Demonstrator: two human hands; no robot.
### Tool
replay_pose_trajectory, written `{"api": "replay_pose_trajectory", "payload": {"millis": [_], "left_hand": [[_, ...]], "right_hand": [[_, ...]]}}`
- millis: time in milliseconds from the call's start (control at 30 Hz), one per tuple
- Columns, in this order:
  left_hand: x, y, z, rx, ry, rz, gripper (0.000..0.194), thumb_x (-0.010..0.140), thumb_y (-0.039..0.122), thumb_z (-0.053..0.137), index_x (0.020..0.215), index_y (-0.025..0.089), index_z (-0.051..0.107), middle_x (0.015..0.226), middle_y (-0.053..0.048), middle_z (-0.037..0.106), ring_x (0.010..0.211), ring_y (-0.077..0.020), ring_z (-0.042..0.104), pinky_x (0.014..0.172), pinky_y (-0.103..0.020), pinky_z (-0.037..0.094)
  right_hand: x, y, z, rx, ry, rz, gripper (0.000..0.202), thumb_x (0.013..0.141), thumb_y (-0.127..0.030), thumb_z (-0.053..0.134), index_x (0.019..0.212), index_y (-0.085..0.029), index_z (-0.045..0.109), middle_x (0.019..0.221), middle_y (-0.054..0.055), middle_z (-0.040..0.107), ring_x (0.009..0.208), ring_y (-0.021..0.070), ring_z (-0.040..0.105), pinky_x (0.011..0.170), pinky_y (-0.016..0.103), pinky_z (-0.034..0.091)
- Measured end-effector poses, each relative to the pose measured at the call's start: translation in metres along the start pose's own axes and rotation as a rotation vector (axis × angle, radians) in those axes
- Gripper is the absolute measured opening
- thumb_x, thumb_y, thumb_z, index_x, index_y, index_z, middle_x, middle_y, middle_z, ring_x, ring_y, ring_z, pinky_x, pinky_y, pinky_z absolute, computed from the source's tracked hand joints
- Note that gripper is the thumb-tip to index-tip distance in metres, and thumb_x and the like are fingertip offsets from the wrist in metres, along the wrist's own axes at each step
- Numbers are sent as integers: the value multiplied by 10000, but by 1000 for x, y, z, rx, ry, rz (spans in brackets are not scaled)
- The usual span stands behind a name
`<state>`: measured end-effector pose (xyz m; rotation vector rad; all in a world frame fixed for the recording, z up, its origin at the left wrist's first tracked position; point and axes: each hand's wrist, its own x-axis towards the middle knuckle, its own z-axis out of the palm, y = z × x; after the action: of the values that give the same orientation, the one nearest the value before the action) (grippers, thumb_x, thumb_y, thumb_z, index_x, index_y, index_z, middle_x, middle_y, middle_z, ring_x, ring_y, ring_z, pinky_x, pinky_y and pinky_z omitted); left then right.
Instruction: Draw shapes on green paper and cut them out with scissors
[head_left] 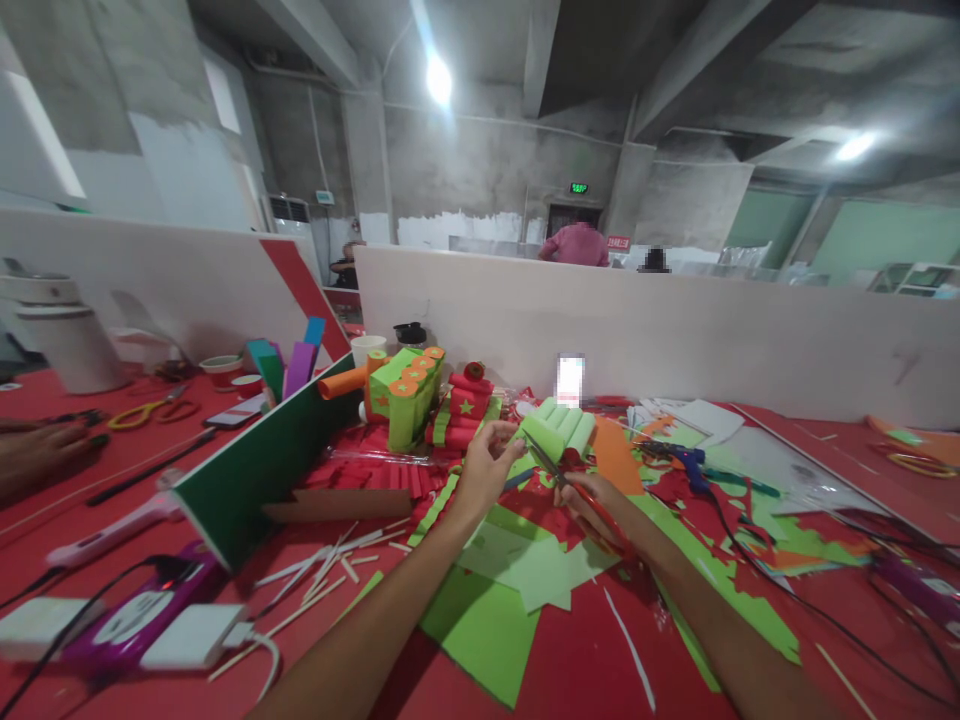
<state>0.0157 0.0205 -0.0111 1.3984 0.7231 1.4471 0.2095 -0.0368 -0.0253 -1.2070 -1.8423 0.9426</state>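
Bare concrete walls (465,160) patchily painted white; the red table (585,640) is fenced by white partitions (675,330); ceiling lights (439,80) switched on.

Red-handled scissors (545,462) tilted, tips near pale-green rolls (546,440) (side by side).

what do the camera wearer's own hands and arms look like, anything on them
The left hand and right hand are both ungloved. The forearms show no sleeves, and no watch or bracelet is visible. Rings or nail polish are too small to tell.
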Motion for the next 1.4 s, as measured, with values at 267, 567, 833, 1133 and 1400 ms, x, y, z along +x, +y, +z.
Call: {"api": "replay_pose_trajectory", "payload": {"millis": [267, 567, 833, 1133, 1400], "left_hand": [[1, -2, -4, 135, -35, 30, 361, 747, 334, 673, 1068, 170, 644, 687, 14, 592, 635, -122, 547, 595, -226, 439], [1, -5, -5, 84, -46, 0, 404, 737, 333, 684, 1111, 191, 626, 757, -10, 643, 736, -160, 611, 667, -262, 475], [0, -5, -1, 83, -9, -13, 388, 714, 320, 693, 1070, 179, 630, 684, 9, 625, 679, -147, 596, 629, -244, 462], [1, -3, -1, 88, -14, -19, 378, 720, 279, 681, 1076, 172, 615, 684, 8, 616, 682, -147, 596, 630, -249, 461], [-1, 0, 0, 42, -17, -63, 362, 712, 233, 669, 1058, 162, 595, 710, -3, 633, 723, -163, 627, 659, -259, 479]], "right_hand": [[2, -3, -1, -84, -10, -27, 484, 872, -602, 461, 805, -153, 628, 590, -2, 505, 458, 102, 435, 417, 202, 337], [-2, -11, 3, -12, -57, -4, 483, 862, -634, 444, 852, -175, 596, 509, -45, 421, 389, 90, 390, 381, 202, 331], [1, -4, 6, 10, -53, -39, 507, 866, -645, 425, 832, -163, 579, 546, -35, 451, 421, 89, 416, 402, 204, 362], [-1, -5, 5, -19, -66, -29, 493, 879, -628, 417, 842, -160, 567, 567, -31, 448, 430, 85, 407, 406, 199, 360], [0, -11, 1, -121, -61, -84, 505, 851, -643, 455, 842, -155, 585, 650, -2, 495, 536, 119, 478, 468, 213, 408]]}}
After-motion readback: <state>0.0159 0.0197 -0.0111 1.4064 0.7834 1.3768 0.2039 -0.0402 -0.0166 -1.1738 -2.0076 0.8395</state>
